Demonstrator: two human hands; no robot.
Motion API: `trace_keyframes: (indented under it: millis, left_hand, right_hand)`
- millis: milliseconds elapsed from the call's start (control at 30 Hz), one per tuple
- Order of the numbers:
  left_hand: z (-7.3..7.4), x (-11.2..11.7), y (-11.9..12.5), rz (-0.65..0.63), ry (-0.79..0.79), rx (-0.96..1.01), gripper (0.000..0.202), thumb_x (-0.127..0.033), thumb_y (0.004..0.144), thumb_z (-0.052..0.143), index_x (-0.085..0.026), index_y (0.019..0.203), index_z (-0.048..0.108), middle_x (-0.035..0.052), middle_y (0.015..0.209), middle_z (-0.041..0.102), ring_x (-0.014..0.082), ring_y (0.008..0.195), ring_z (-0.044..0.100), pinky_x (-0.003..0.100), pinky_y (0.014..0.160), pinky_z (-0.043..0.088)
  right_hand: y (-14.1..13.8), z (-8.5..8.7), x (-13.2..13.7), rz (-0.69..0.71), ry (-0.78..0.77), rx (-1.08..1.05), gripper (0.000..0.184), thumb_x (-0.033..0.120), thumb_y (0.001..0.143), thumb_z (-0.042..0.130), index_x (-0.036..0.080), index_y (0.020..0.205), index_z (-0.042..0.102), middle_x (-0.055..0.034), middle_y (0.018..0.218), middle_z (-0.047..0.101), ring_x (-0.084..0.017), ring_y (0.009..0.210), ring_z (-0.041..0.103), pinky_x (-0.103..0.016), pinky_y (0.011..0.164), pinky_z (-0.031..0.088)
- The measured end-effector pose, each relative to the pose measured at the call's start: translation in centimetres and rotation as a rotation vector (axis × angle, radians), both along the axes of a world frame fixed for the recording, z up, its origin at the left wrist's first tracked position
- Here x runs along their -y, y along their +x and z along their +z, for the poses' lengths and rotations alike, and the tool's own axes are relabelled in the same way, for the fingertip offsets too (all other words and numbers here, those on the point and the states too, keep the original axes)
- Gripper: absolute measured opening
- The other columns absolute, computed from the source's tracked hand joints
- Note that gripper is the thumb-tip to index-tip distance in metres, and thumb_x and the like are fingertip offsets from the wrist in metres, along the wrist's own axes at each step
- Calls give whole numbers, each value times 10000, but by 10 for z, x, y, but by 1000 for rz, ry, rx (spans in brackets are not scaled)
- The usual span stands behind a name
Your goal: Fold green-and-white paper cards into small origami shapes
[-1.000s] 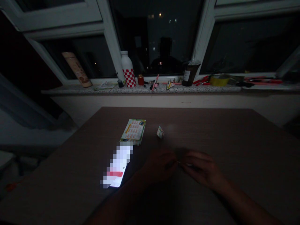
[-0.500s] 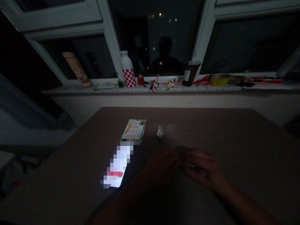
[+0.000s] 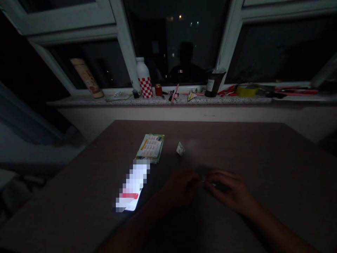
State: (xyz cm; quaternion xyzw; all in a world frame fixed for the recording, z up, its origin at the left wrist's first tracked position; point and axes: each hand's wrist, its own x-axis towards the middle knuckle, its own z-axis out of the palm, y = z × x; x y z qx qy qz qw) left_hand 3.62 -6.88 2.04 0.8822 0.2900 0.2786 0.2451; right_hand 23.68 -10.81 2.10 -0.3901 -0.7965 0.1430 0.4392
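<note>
My left hand [image 3: 183, 186] is closed in deep shadow over the middle of the table, its fingertips pinched near those of my right hand. My right hand [image 3: 229, 188] is closed too, thumb against fingers. Between them is a small pale piece of paper [image 3: 214, 184], mostly hidden by the fingers; its shape is too dark to make out. Just beyond the hands stands a small folded paper shape [image 3: 180, 149], pointed at the top. A stack of printed paper sheets [image 3: 150, 147] lies to its left. Nearer me, a lit phone [image 3: 134, 186] rests beside my left forearm.
The brown table [image 3: 237, 140] reaches to the wall under a dark window. On the stone sill [image 3: 118, 102] stand a checkered bottle [image 3: 144, 79], a tan flask [image 3: 86, 79], a red jar [image 3: 158, 90], a dark drink cup [image 3: 213, 83] and a yellow roll [image 3: 246, 90].
My left fingers have shifted slightly, and the pale piece shows a little less at my right fingers. The phone, the sheets and the folded paper shape stay in place.
</note>
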Motion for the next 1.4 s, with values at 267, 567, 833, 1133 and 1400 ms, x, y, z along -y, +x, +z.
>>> trace_keyframes:
  millis: [267, 567, 833, 1133, 1400]
  left_hand:
    - [3, -2, 3, 101, 15, 51, 138, -188, 887, 446, -152, 868, 578, 43, 830, 603, 153, 773, 548, 265, 704, 421]
    - [0, -1, 4, 41, 82, -27, 167, -214, 918, 408, -151, 910, 563, 56, 890, 589, 163, 829, 533, 280, 748, 425]
    - [0, -6, 2, 42, 51, -23, 145, -195, 925, 399, -147, 927, 536, 60, 917, 570, 161, 850, 521, 280, 766, 435]
    - [4, 1, 8, 25, 70, -34, 139, -195, 916, 411, -148, 903, 541, 59, 894, 582, 162, 824, 528, 268, 726, 429]
    - [2, -5, 4, 123, -174, -95, 233, -332, 905, 456, -158, 841, 597, 8, 731, 617, 128, 651, 556, 226, 572, 372]
  right_hand:
    - [5, 2, -1, -105, -69, -96, 47, 175, 786, 620, 208, 784, 654, -24, 743, 694, -162, 656, 666, -250, 581, 524]
    - [5, -1, -6, -78, 21, -21, 126, 206, 781, 644, 203, 906, 650, -66, 859, 683, -189, 773, 662, -286, 656, 543]
    - [6, -3, -4, -63, -7, -36, 85, 160, 822, 587, 204, 859, 650, -62, 825, 667, -182, 743, 651, -286, 644, 531]
    - [-3, -4, -5, 5, -31, -67, 100, 170, 834, 574, 191, 866, 667, -51, 773, 669, -168, 695, 646, -269, 605, 528]
    - [-4, -4, -2, -47, -148, -104, 110, 214, 841, 575, 196, 860, 682, -45, 757, 690, -157, 651, 649, -232, 540, 515]
